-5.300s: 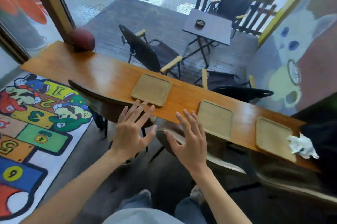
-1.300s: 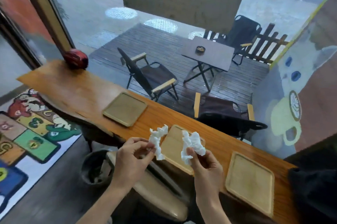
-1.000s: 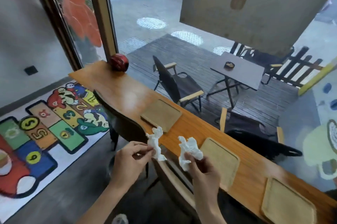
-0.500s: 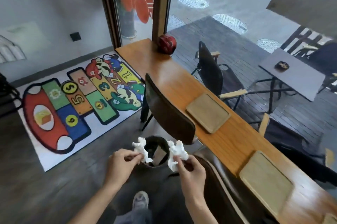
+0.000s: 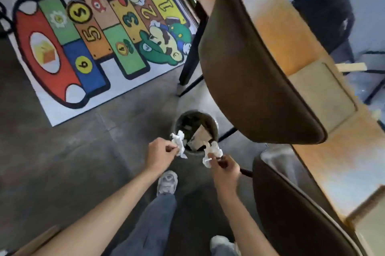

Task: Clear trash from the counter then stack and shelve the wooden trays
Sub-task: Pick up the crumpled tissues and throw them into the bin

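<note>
Head view shows your left hand [image 5: 160, 152] and right hand [image 5: 224, 169] each pinching a crumpled napkin, left one [image 5: 178, 145], right one [image 5: 210, 153], over the trash bin [image 5: 214, 124], probably ready to drop. Farther right, a wooden tray [image 5: 320, 91] waits on the worktop [image 5: 277, 26] behind a chair [image 5: 250, 72].

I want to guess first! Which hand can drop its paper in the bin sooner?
Probably the left hand: its tissue already hangs over the bin opening. The right hand's tissue sits at the near rim.

Near wooden tray [image 5: 373, 232] — cut off by the edge.
</note>
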